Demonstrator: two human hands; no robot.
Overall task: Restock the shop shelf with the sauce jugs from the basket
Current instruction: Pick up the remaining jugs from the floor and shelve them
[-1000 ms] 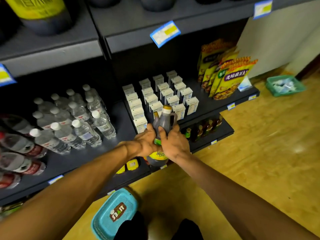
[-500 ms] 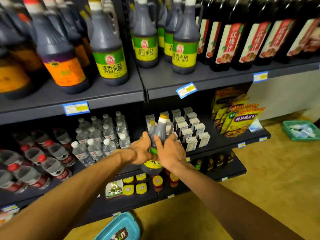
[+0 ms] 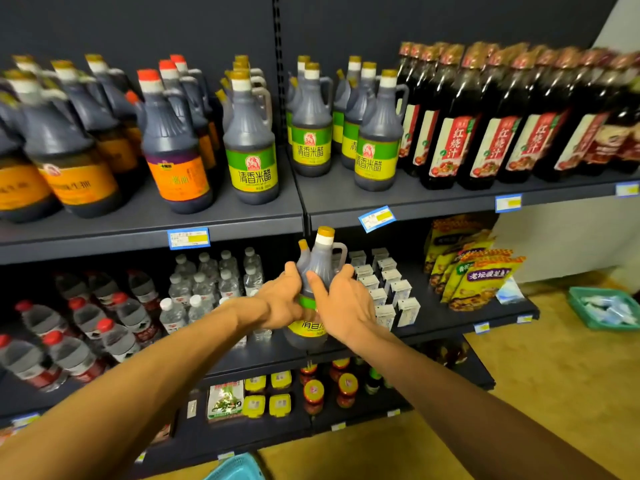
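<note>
Both hands clasp one dark sauce jug point(image 3: 320, 268) upright below the top shelf point(image 3: 221, 225): left hand point(image 3: 281, 299) and right hand point(image 3: 341, 306) each curl their grip around its body.

one view only, from a wide-angle camera on the person's head. it faces the shelf point(image 3: 242, 223) head-on and tilts a little downward, close enough that both forearms reach in from the bottom corners and meet near the middle of the frame. the top row of jugs point(image 3: 251, 140) sits about level with the lens; lower shelves are seen from above. the wide lens bends the shelf edges outward at the sides. the floor point(image 3: 554, 393) shows at lower right, and a basket point(image 3: 232, 469) rim at the bottom edge, just below the camera.
</note>
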